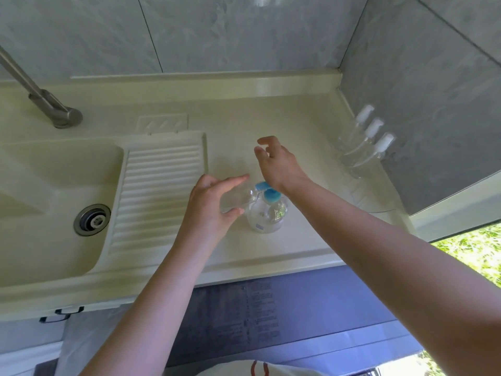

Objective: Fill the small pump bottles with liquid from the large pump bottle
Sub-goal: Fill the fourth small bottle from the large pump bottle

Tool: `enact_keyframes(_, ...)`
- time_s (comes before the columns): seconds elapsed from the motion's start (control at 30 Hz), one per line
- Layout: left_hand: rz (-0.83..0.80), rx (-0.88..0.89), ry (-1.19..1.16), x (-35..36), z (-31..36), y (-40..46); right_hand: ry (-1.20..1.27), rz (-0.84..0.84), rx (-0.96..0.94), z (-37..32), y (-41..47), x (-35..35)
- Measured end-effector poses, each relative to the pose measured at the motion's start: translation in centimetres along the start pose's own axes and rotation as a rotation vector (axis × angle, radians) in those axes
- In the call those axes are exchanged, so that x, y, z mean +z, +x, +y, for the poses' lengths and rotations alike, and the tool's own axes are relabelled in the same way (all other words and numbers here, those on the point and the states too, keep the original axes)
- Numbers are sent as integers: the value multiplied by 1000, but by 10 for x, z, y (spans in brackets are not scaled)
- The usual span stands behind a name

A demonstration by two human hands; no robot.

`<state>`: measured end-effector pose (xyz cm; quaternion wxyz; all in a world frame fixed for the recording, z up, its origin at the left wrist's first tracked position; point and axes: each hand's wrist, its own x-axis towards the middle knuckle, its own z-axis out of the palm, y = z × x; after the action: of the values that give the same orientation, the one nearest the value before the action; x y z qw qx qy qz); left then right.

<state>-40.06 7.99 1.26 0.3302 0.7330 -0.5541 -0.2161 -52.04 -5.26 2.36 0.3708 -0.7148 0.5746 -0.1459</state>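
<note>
Two bare forearms are seen reaching up from the bottom edge toward a cream countertop [306, 126]. A small clear bottle [238, 198] is gripped by the left hand [214, 204], with the fingers curled over its top side and the thumb under it; the bottle is held on its side, tilted, with its open neck pointed right toward the blue pump head. No cap is seen on this small bottle. Just to its right, the large pump bottle [267, 217] is stood upright on the countertop; it is clear, round-bodied, and topped by a blue pump [267, 191] whose nozzle is turned toward the held bottle's mouth. The right hand [276, 161] is held in the air above and slightly behind the pump, with the wrist over the blue top and the fingers loosely spread and bent, gripping nothing. Further right, three small pump bottles [366, 142] with white tops are leaned in a row against the grey tiled wall [423, 104], well apart from both hands; whether they hold liquid cannot be told. To the left of the hands, a ribbed draining board [160, 191] is set beside a sink [54, 191] with a metal drain [92, 219], and a metal tap [40, 96] is mounted behind the basin.
</note>
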Motion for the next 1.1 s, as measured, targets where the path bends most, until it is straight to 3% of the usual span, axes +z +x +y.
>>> enact_keyframes(0.17, -6, -22, 15, 5, 0, 0, -213, 140, -36, 6, -6, 3)
enact_keyframes(0.43, 4, -14, 1, 2, 3, -3, 68, 40, -2, 0, 0, -4)
enact_keyframes(0.67, -3, -25, 23, 6, 2, 0, -240, 171, -143, 8, -5, 3)
enact_keyframes(0.77, -15, -21, 18, 6, 1, 0, -124, 161, -92, 9, -4, 5)
enact_keyframes(0.93, -10, -14, 20, 1, 4, -1, 122, 6, 34, -1, -1, -6)
enact_keyframes(1.1, -24, -10, 27, 2, 2, 0, -220, 128, -101, 5, -5, 2)
